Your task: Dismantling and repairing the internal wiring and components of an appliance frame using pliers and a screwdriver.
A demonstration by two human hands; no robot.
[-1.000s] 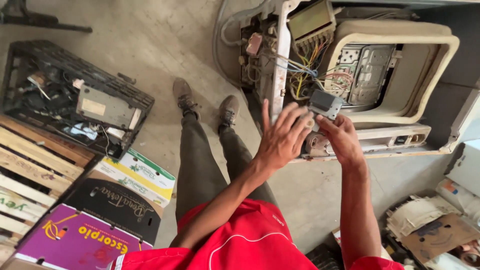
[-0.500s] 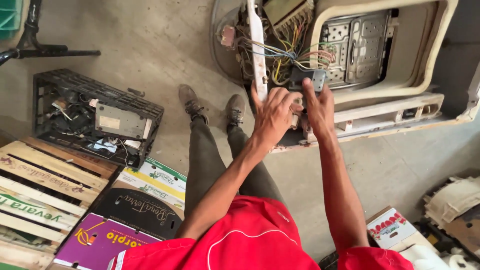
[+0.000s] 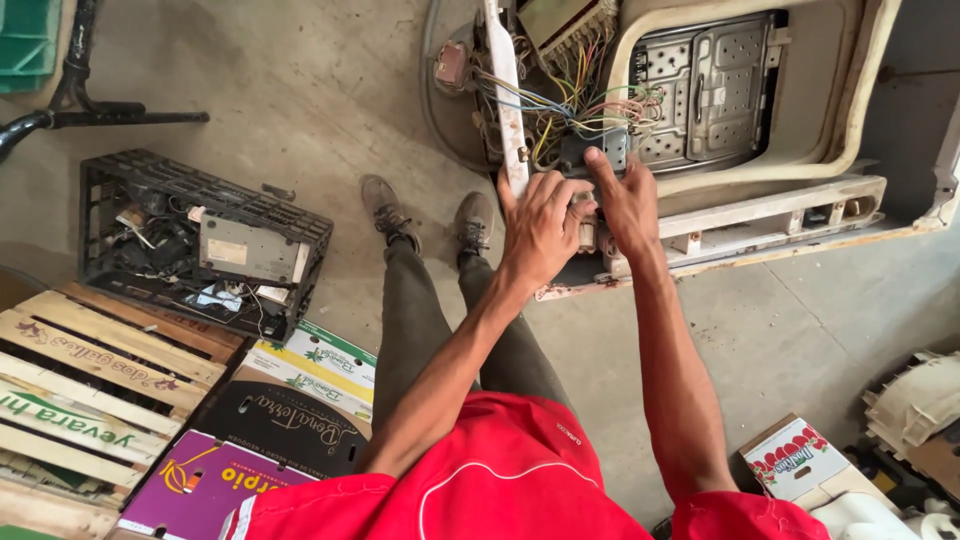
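From the head view, your left hand [image 3: 540, 225] lies with its fingers spread and loose on the edge of the opened cream-coloured appliance casing [image 3: 760, 215], gripping nothing that shows. Your right hand [image 3: 628, 200] reaches one finger up to the small grey component block [image 3: 590, 152] among the bundle of coloured wires [image 3: 560, 105]; whether it grips anything, you cannot tell. Two worn brown shoes [image 3: 430, 212] stand on the concrete floor [image 3: 290, 70]. One black plastic crate of scrap parts [image 3: 195, 245] sits at your left, beside one slatted wooden crate [image 3: 85, 385].
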